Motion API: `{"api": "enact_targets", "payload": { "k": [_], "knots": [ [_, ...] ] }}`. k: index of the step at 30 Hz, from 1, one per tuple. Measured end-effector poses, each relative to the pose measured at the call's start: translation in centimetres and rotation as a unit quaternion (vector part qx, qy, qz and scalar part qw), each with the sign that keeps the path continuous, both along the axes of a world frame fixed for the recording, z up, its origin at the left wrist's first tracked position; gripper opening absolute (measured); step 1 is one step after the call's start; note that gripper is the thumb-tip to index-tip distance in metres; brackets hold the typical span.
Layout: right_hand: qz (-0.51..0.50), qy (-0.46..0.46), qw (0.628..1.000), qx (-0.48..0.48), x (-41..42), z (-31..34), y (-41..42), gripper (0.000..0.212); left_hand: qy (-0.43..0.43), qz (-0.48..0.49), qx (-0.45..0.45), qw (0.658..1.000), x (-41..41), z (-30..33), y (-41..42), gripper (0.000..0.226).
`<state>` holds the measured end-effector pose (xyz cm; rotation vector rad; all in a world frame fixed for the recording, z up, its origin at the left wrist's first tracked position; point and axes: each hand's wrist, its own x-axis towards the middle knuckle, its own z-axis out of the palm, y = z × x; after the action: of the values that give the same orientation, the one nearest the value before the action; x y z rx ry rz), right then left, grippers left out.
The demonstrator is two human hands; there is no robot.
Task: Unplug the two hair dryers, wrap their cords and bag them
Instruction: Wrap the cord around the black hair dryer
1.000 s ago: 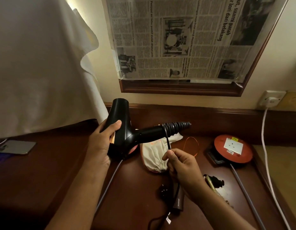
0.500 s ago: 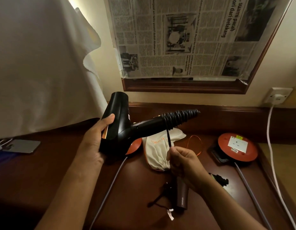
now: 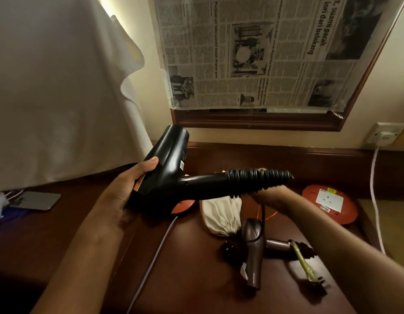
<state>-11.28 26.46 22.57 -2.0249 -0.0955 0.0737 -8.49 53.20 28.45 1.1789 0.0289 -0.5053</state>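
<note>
Above the desk: black hair dryer (image 3: 171, 177), body gripped in left hand (image 3: 128, 189). Right hand (image 3: 267, 193), risen since a moment ago, pinches the cord (image 3: 253, 177) against the handle; coils more numerous. Wrapping nearly complete; bag (image 3: 221, 214) waits beneath.

Dark wooden desk (image 3: 192, 275) — supporting surface. Phone (image 3: 38, 200) lies flat, left of left hand (image 3: 128, 191). Cloth drawstring bag (image 3: 221, 215) beneath right hand (image 3: 267, 192); brown hair dryer (image 3: 253, 248) just nearer, below right forearm. Red round socket reel (image 3: 330, 203) right of right hand. Grey cable (image 3: 155, 254) crosses desk between forearms.
</note>
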Motion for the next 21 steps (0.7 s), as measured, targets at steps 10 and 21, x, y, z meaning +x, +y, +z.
{"api": "enact_targets", "payload": {
  "k": [10,21],
  "knots": [
    [0.087,-0.024,0.974,-0.209,1.9,5.2,-1.6,0.012,-0.123,-0.001,0.26,0.958,1.7,-2.0,0.4,0.09],
    [0.028,-0.127,0.93,-0.344,-1.3,4.7,2.1,0.019,-0.15,0.109,0.234,0.954,1.6,-2.9,-1.6,0.041]
  ]
}}
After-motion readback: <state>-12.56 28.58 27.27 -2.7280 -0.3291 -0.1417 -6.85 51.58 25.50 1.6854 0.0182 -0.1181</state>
